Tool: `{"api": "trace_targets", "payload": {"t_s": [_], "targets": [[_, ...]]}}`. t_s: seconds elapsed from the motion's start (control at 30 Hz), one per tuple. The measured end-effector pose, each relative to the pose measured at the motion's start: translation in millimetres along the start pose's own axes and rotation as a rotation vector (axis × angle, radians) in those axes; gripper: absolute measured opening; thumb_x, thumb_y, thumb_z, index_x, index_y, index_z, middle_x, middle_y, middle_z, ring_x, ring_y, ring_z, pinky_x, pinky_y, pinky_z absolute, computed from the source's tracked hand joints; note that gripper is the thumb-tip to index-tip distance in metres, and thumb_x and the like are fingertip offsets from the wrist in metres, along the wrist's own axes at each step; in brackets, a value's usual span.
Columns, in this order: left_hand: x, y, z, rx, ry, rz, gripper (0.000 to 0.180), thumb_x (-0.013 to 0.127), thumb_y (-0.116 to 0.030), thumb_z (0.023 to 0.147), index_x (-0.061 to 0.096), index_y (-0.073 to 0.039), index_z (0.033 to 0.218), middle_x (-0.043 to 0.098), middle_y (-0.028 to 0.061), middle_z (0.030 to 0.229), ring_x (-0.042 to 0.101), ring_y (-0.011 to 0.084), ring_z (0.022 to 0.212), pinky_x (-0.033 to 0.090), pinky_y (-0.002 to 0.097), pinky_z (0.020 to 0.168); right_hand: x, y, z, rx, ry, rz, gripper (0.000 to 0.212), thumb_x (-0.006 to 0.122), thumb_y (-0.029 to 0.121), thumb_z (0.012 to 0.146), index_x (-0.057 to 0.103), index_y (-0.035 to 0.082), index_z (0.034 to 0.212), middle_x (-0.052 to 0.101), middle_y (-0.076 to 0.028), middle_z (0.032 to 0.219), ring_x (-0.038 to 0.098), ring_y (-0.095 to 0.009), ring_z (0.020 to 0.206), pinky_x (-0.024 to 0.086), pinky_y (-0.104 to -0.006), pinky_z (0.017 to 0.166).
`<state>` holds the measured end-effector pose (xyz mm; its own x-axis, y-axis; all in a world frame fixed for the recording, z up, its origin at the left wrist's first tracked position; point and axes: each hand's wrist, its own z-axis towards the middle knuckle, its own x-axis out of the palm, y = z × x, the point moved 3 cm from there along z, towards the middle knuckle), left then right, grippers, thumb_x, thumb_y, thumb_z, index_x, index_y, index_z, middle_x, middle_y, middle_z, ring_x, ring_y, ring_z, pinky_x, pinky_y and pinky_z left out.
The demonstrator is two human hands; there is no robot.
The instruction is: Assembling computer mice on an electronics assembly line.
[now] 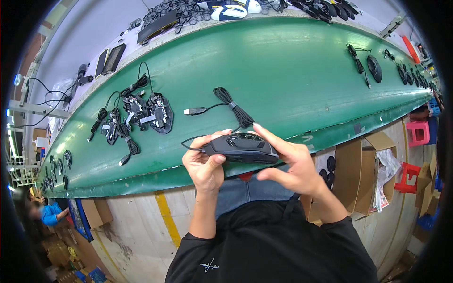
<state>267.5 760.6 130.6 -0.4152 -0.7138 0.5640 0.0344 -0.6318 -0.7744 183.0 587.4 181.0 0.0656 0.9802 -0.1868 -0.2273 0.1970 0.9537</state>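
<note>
A black computer mouse [243,148] is tilted on its side above the near edge of the green conveyor belt. My left hand [204,165] grips its cable end, with the thumb on the near side and the fingers behind. My right hand [297,165] is at the other end, its fingers stretched along the mouse's far side and its thumb held apart from the shell. From the mouse a thin cable loops past my left fingers. The bundled cable [236,107] with its USB plug [195,111] lies on the belt just beyond my hands.
Left on the green belt [278,56] lie opened mice [159,113] with bare circuit boards and coiled cables. A finished-looking mouse [374,69] lies far right. Small dark parts [177,14] cover the back ledge. Cardboard boxes [347,174] and a red stool [408,178] stand right; another person [51,213] is far left.
</note>
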Motion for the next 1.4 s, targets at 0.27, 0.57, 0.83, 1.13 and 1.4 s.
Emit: {"api": "trace_targets", "payload": {"t_s": [0.27,0.57,0.83,1.13,1.4], "targets": [[4.4,-1.6,-8.1,-0.016,-0.182,0.066,0.044,0.075,-0.01,0.086,0.056,0.009,0.121,0.066,0.0187,0.111,0.065,0.0253,0.104,0.051,0.038,0.094,16.4,-8.8,9.8,0.032,-0.31,-0.069,0.044,0.074,-0.002,0.08,0.062,-0.002,0.122,0.072,-0.017,0.092,0.068,-0.012,0.078,0.054,-0.0263,0.069],[5.7,9.9,-10.0,-0.076,-0.278,0.078,0.037,0.075,0.002,0.083,0.06,0.007,0.116,0.068,0.0115,0.104,0.064,0.0167,0.095,0.049,0.0295,0.09,6.7,-17.6,9.5,0.16,-0.26,-0.022,0.039,0.075,0.001,0.081,0.065,-0.003,0.119,0.073,-0.012,0.086,0.064,-0.006,0.073,0.053,-0.0236,0.063],[5.1,10.1,-10.0,-0.019,-0.137,0.133,0.036,0.073,0.007,0.082,0.059,0.006,0.115,0.066,0.0212,0.117,0.064,0.0241,0.107,0.049,0.0352,0.097,9.2,-9.7,25.0,-0.1,-0.294,-0.206,0.025,0.077,0.002,0.077,0.074,0.0,0.101,0.072,-0.016,0.106,0.073,-0.026,0.093,0.058,-0.0316,0.081],[6.8,6.1,-5.9,-0.072,-0.135,0.288,0.033,0.072,0.007,0.083,0.06,0.006,0.114,0.066,0.0195,0.116,0.064,0.0209,0.104,0.052,0.031,0.092,-4.2,6.3,34.0,-0.288,-0.261,-0.679,0.017,0.082,0.008,0.065,0.073,0.004,0.079,0.067,-0.009,0.07,0.065,-0.024,0.066,0.051,-0.0336,0.06],[0.9,4.2,-7.7,-0.068,-0.131,0.294,0.033,0.073,0.006,0.082,0.06,0.005,0.113,0.067,0.0162,0.114,0.066,0.0173,0.099,0.053,0.0288,0.089,2.6,2.9,35.9,-0.271,-0.276,-0.621,0.015,0.081,0.009,0.064,0.07,0.004,0.074,0.064,-0.008,0.067,0.062,-0.024,0.065,0.049,-0.0341,0.058]]}}
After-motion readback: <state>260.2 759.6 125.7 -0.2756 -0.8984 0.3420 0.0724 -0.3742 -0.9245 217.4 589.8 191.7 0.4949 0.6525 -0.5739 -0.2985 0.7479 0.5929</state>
